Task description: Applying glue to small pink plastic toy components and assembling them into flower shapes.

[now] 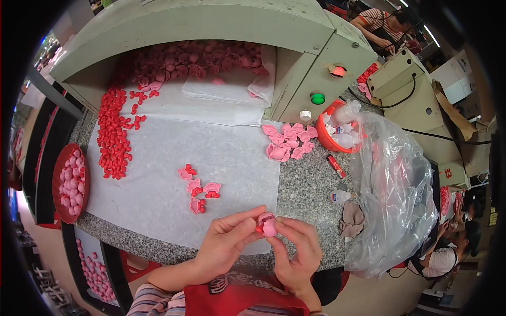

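Close to the table's front edge, my left hand (pixel 232 234) and my right hand (pixel 298 247) meet around a small pink plastic piece (pixel 269 227). Both pinch it between thumb and fingertips. A red bit (pixel 259 229) shows at its left side, beside my left thumb; how the two join is partly hidden by my fingers. Ahead and to the left, on white paper (pixel 153 203), lie several pink pieces with red bow-shaped parts (pixel 198 189). A pile of loose pink pieces (pixel 289 141) lies farther off, right of the middle.
Red bow-shaped parts (pixel 112 137) are heaped at the left. A red basket (pixel 59 203) holds pink balls. Behind stands a pale green machine (pixel 316 68) with pink pieces inside. To the right are an orange tub (pixel 322 129), small bottle (pixel 340 196), brown cloth (pixel 352 218) and plastic bag (pixel 392 195).
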A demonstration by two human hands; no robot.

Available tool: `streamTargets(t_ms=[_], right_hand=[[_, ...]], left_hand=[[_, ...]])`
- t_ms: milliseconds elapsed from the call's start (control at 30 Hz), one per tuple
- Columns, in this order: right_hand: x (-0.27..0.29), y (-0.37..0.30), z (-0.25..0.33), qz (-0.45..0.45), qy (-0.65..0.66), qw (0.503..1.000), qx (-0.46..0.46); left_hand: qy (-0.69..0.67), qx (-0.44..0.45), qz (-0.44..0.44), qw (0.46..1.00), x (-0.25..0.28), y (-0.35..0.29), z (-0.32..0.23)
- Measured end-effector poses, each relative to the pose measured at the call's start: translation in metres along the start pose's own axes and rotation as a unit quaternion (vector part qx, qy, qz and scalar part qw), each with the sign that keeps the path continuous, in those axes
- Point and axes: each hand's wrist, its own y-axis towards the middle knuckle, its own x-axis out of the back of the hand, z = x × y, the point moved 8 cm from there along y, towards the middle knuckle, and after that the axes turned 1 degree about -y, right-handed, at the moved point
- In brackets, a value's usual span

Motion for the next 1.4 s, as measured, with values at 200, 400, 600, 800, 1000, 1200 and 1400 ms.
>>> streamTargets(t_ms=[200, 400, 600, 800, 1000, 1200, 1400], right_hand=[[0.001, -0.007, 0.0, -0.025, 0.027, 0.999, 0.018], [0.003, -0.013, -0.001, -0.034, 0.026, 0.999, 0.024], [0.005, -0.014, -0.002, -0.039, 0.027, 0.999, 0.019], [0.002, -0.014, -0.001, -0.039, 0.014, 0.999, 0.028], [0.001, -0.021, 0.009, -0.081, -0.042, 0.99, 0.103], [0.003, -0.026, 0.013, -0.098, -0.048, 0.983, 0.145], [0.003, -0.027, 0.014, -0.097, -0.049, 0.982, 0.153]], left_hand=[[0.056, -0.047, 0.028, 0.997, -0.002, -0.002, -0.002], [0.09, -0.068, 0.055, 0.992, -0.008, -0.004, -0.005], [0.105, -0.063, 0.064, 0.99, -0.009, -0.003, -0.004], [0.146, -0.111, 0.071, 0.98, -0.009, -0.004, -0.007], [0.264, -0.218, 0.08, 0.936, -0.024, -0.014, -0.023], [0.311, -0.247, 0.093, 0.913, -0.026, -0.016, -0.021], [0.284, -0.229, 0.093, 0.926, -0.026, -0.017, -0.022]])
